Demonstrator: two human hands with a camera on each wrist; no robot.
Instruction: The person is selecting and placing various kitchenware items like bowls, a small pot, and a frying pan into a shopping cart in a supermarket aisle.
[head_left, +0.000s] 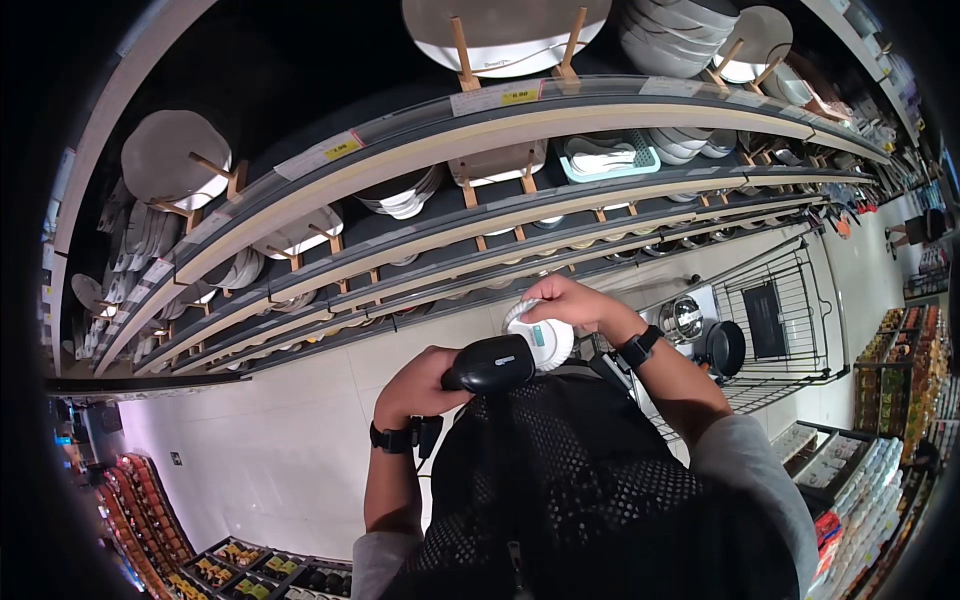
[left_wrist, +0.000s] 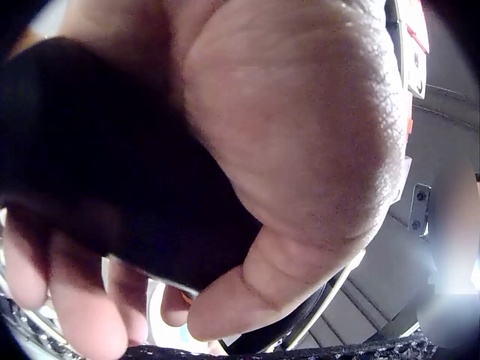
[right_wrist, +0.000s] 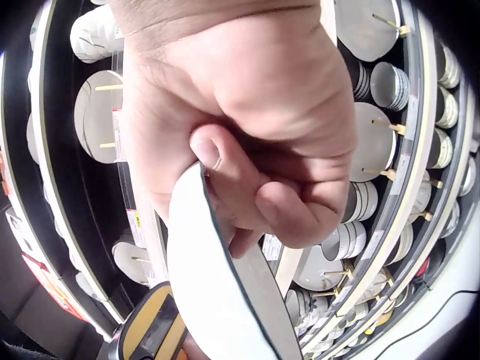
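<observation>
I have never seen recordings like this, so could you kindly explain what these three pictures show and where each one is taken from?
There is no machine here: a person works with two bare hands. The wide picture comes from a camera on the head, looking down a shop aisle at shelves of plates on wooden stands. The other two come from cameras on the wrists, so each hand fills its own picture. The left hand grips a black handheld scanner. The right hand holds a white plate by its rim, close in front of the scanner. A wire trolley stands to the person's right.
</observation>
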